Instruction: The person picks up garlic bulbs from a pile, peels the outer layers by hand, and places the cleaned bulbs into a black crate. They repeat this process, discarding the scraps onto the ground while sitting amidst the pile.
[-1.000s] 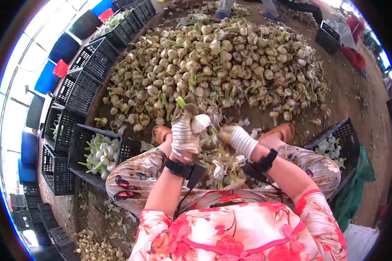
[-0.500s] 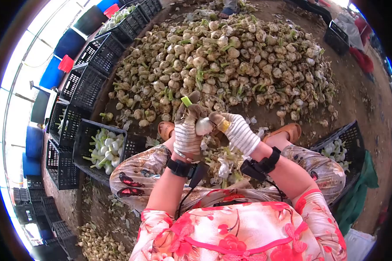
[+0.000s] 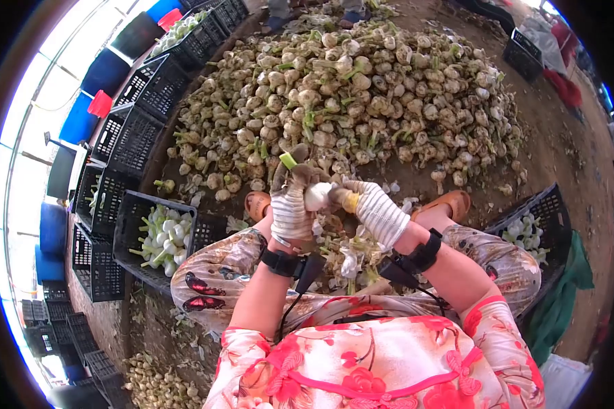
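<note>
A white peeled garlic bulb (image 3: 318, 196) is between my two gloved hands, its cut green stem (image 3: 288, 161) pointing up to the left. My left hand (image 3: 293, 198) is closed around the bulb and stem. My right hand (image 3: 370, 208) touches the bulb's right side with closed fingertips; whether it holds anything else is hidden. Beyond my hands lies a large heap of unpeeled garlic (image 3: 389, 102). Below them, between my legs, are loose peels and stems (image 3: 350, 259).
On the left a black crate (image 3: 131, 235) holds peeled garlic, and stacked crates (image 3: 133, 140) stand behind it. A crate (image 3: 558, 217) with peeled garlic is at my right knee. A smaller garlic pile (image 3: 158, 385) lies lower left. Another person's feet (image 3: 278, 20) show at the top.
My right fingers have shifted slightly at the bulb's side, and more of its white surface shows. A second foot has come into view beyond the heap.
</note>
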`<state>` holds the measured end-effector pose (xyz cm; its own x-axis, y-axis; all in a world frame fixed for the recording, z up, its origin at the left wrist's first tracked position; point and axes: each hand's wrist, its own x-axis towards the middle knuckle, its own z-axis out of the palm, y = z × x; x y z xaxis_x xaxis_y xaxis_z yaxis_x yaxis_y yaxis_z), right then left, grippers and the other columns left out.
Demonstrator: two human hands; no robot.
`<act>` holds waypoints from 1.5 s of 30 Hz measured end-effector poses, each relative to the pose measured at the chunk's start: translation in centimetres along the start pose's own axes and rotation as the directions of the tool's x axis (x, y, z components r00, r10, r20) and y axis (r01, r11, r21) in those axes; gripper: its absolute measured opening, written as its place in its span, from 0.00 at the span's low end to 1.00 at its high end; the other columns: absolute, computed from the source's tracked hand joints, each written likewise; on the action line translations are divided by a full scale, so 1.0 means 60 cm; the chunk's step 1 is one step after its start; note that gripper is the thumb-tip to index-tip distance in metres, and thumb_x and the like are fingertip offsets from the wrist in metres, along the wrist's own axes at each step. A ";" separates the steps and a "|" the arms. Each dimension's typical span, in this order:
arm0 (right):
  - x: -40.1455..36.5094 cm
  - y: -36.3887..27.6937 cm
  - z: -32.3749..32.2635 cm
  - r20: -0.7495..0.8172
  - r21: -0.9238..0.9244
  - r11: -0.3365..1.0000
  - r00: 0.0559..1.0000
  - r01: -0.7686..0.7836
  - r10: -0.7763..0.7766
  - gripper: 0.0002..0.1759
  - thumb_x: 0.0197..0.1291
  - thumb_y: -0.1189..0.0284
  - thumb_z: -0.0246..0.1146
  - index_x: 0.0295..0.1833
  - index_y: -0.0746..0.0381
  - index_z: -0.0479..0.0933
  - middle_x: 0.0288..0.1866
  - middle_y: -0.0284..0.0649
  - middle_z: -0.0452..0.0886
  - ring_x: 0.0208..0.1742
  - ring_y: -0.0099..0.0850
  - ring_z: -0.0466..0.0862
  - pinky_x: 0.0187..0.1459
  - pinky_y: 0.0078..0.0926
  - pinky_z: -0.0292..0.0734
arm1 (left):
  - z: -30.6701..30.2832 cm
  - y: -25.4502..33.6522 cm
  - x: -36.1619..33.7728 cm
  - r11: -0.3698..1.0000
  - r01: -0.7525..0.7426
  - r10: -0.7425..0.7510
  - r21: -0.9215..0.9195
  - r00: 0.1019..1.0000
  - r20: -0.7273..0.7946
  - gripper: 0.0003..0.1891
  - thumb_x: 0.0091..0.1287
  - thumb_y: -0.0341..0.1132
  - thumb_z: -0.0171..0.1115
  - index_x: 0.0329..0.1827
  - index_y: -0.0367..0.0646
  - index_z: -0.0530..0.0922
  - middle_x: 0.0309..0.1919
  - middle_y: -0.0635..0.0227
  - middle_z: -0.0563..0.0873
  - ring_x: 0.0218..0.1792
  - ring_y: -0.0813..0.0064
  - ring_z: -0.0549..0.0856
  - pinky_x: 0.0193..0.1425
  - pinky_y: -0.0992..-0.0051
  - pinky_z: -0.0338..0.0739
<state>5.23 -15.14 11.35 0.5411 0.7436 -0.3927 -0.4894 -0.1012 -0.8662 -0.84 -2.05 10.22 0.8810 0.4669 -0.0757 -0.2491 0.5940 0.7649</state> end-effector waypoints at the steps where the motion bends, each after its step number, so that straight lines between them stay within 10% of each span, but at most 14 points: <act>1: -0.003 0.008 0.000 0.012 -0.057 0.998 1.000 0.025 -0.024 0.10 0.61 0.68 0.56 0.41 0.64 0.77 0.26 0.29 0.77 0.22 0.16 0.73 0.22 0.16 0.68 | -0.006 -0.001 0.001 0.998 0.048 -0.049 -0.047 0.998 -0.030 0.22 0.63 0.40 0.57 0.57 0.40 0.68 0.30 0.69 0.78 0.33 0.73 0.80 0.37 0.72 0.79; 7: 0.002 0.026 -0.004 -0.062 0.233 0.970 0.996 0.075 -0.062 0.14 0.59 0.65 0.58 0.44 0.65 0.76 0.28 0.30 0.77 0.26 0.16 0.73 0.26 0.16 0.69 | -0.017 -0.006 0.006 0.996 0.019 -0.021 -0.085 1.000 -0.018 0.22 0.63 0.39 0.58 0.58 0.40 0.68 0.29 0.70 0.78 0.33 0.74 0.80 0.37 0.72 0.79; 13: 0.006 -0.001 0.006 -0.102 -0.043 0.998 0.994 0.042 -0.046 0.14 0.58 0.65 0.58 0.40 0.66 0.75 0.24 0.33 0.76 0.17 0.18 0.72 0.15 0.17 0.65 | -0.007 -0.017 0.009 0.968 -0.220 0.212 0.119 0.974 0.079 0.24 0.62 0.41 0.58 0.56 0.35 0.68 0.30 0.67 0.79 0.34 0.74 0.79 0.38 0.74 0.78; 16: 0.017 0.027 -0.006 -0.117 0.009 0.999 0.993 0.032 -0.031 0.14 0.58 0.65 0.59 0.40 0.66 0.75 0.24 0.33 0.76 0.22 0.20 0.72 0.20 0.19 0.67 | -0.020 -0.018 0.008 0.992 0.116 -0.119 -0.043 0.990 -0.079 0.20 0.63 0.42 0.57 0.53 0.38 0.72 0.29 0.67 0.79 0.33 0.73 0.79 0.38 0.72 0.78; 20: 0.034 0.110 -0.028 -0.168 -0.103 0.985 0.979 -0.136 0.118 0.10 0.57 0.69 0.59 0.39 0.65 0.76 0.26 0.36 0.79 0.22 0.25 0.78 0.21 0.22 0.72 | -0.038 -0.019 0.029 0.912 0.093 -0.158 -0.399 0.978 -0.134 0.14 0.60 0.40 0.61 0.46 0.45 0.76 0.29 0.71 0.81 0.31 0.71 0.82 0.34 0.70 0.80; 25: 0.017 0.042 -0.012 -0.136 0.087 0.995 0.989 -0.037 0.049 0.11 0.57 0.67 0.61 0.40 0.64 0.77 0.28 0.29 0.77 0.29 0.16 0.72 0.30 0.13 0.68 | -0.046 -0.018 0.033 0.904 0.109 -0.200 -0.413 0.963 -0.183 0.13 0.61 0.40 0.60 0.46 0.46 0.76 0.29 0.71 0.82 0.32 0.71 0.83 0.34 0.70 0.81; 28: 0.052 0.053 -0.005 -0.173 0.205 0.964 0.976 0.168 -0.134 0.13 0.60 0.64 0.59 0.42 0.63 0.77 0.27 0.29 0.77 0.26 0.15 0.73 0.25 0.14 0.69 | -0.032 -0.015 0.016 0.941 0.152 -0.177 -0.304 0.983 -0.056 0.12 0.63 0.43 0.57 0.44 0.47 0.77 0.33 0.68 0.83 0.34 0.71 0.83 0.34 0.69 0.81; 32: 0.034 0.038 0.014 -0.159 0.092 0.993 0.985 0.080 -0.065 0.20 0.61 0.57 0.55 0.45 0.63 0.75 0.28 0.32 0.78 0.20 0.20 0.74 0.14 0.23 0.68 | -0.028 -0.024 0.018 0.943 0.140 -0.193 -0.301 0.969 -0.154 0.14 0.62 0.45 0.57 0.44 0.46 0.75 0.32 0.66 0.83 0.31 0.71 0.83 0.32 0.71 0.81; 37: 0.020 0.042 0.017 -0.097 0.095 0.982 0.983 0.166 -0.157 0.16 0.63 0.65 0.55 0.50 0.64 0.74 0.39 0.28 0.77 0.39 0.14 0.71 0.41 0.10 0.68 | -0.030 -0.021 0.015 0.950 0.193 -0.226 -0.247 0.968 -0.110 0.12 0.61 0.46 0.59 0.38 0.48 0.76 0.30 0.66 0.82 0.30 0.71 0.83 0.33 0.72 0.81; 45: 0.025 0.032 0.013 -0.159 0.130 0.986 0.984 0.104 -0.083 0.15 0.60 0.60 0.57 0.40 0.61 0.76 0.26 0.29 0.77 0.17 0.19 0.74 0.15 0.18 0.69 | -0.017 -0.027 0.016 0.924 0.195 -0.255 -0.328 0.955 -0.152 0.11 0.61 0.46 0.58 0.33 0.48 0.76 0.28 0.69 0.82 0.30 0.72 0.82 0.32 0.72 0.80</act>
<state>4.54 -13.70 9.33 0.6819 0.6345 -0.3638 -0.5152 0.0637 -0.8547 -0.03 -1.89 8.28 0.8438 0.3937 -0.3646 -0.1905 0.8550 0.4824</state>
